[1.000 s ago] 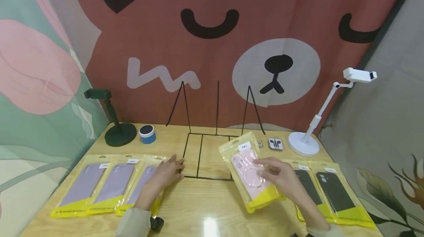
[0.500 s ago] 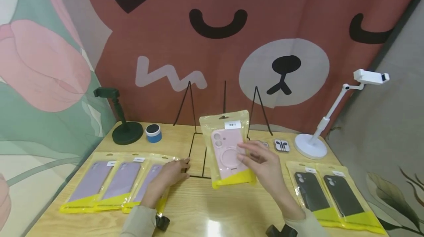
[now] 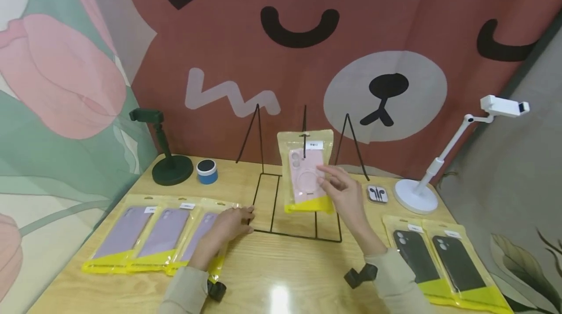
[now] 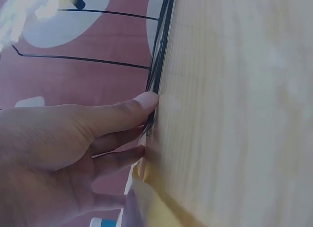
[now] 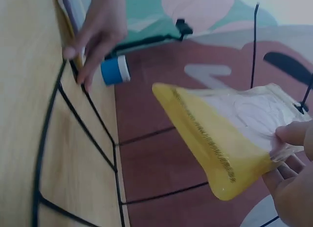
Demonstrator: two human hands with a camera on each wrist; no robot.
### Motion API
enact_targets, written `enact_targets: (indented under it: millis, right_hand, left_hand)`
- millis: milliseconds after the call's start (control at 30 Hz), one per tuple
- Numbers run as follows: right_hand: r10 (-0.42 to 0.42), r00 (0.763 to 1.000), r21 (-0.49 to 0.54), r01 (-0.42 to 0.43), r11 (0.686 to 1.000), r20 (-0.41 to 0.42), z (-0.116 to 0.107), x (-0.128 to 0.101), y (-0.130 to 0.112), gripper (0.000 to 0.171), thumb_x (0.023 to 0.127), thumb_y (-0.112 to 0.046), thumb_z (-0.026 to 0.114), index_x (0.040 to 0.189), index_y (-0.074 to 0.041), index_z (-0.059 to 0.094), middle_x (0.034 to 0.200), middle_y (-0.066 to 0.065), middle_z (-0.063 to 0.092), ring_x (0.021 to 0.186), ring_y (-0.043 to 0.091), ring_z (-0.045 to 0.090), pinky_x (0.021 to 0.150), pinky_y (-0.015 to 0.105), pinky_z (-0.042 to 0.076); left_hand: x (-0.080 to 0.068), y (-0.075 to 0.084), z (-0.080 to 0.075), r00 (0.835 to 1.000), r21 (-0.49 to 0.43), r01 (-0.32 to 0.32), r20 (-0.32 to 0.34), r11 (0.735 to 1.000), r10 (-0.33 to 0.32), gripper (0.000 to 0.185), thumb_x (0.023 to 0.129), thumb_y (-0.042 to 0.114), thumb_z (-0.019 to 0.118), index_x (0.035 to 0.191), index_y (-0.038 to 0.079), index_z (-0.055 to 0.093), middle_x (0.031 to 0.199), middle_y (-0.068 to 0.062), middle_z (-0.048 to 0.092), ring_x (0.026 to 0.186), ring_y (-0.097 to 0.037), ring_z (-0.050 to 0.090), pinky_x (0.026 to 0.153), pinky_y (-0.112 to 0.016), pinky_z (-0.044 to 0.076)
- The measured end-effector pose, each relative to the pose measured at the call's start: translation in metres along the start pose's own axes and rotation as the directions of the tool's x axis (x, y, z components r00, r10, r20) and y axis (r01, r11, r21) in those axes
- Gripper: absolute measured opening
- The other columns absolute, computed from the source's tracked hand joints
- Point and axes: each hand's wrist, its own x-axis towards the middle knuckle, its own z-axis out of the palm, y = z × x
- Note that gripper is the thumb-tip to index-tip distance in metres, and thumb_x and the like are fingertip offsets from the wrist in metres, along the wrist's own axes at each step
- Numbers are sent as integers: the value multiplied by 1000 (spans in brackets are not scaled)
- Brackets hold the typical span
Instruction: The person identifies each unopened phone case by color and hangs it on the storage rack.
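Observation:
My right hand (image 3: 339, 188) pinches a pink phone case in a yellow-edged clear package (image 3: 306, 173) and holds it upright against the middle rod of a black wire display rack (image 3: 298, 232). The package's top hole sits at that rod. In the right wrist view the package (image 5: 230, 134) hangs tilted from my fingers (image 5: 293, 134) above the rack's base wires (image 5: 93, 124). My left hand (image 3: 231, 221) lies flat on the table (image 3: 272, 275), fingertips at the rack's front left corner and over a purple case package. In the left wrist view the thumb (image 4: 132, 109) lies along the wire (image 4: 159, 56).
Three purple cases in yellow packages (image 3: 149, 236) lie at the left, two black ones (image 3: 443, 260) at the right. Behind stand a dark green phone holder (image 3: 171, 167), a blue round tin (image 3: 207, 171), an earbud box (image 3: 377, 193) and a white arm stand (image 3: 417, 194).
My right hand lifted the pink package off the table, turned it upright and carried it back to the rack's middle rod. My left hand stayed at the rack's corner.

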Motion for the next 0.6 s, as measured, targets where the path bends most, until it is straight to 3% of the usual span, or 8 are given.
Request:
enact_targets:
  millis: [167,367,500,600]
  right_hand:
    - [29,999,22,-28,999,-19,5,37,0,30,92,-2,63,121,-5,66,120,12,61,113,28,58,83,23,51]
    - [11,999,55,-8,998,-53,14,72,37,29,92,-2,62,120,-7,67,121,11,60,119,27,55,95,43,49]
    - [-61,995,-2,61,998,-77,14,74,61,28,92,-3,62,120,-6,67,128,10,56,122,27,51,100,47,44]
    - [-96,992,-122,86,989,-77,-3,55,68,28,93,-2,61,121,-2,65,133,12,53,124,31,47,103,49,41]
  left_hand:
    - [3,1,-3,1000,-34,-2,10,999,2,40,81,20,77,118,7,69,137,-4,55,124,-36,51,102,-48,41]
    - [0,2,-5,1000,-64,13,19,998,-12,40,81,19,76,119,6,69,138,-6,54,126,-37,49,104,-49,39]
    - [-3,2,-4,1000,-66,15,21,998,-13,40,81,19,76,119,6,69,138,-6,54,126,-37,49,104,-50,39]
    - [-4,3,-4,1000,-68,6,13,998,-5,41,81,19,76,119,5,68,138,-6,54,127,-37,49,105,-50,38]
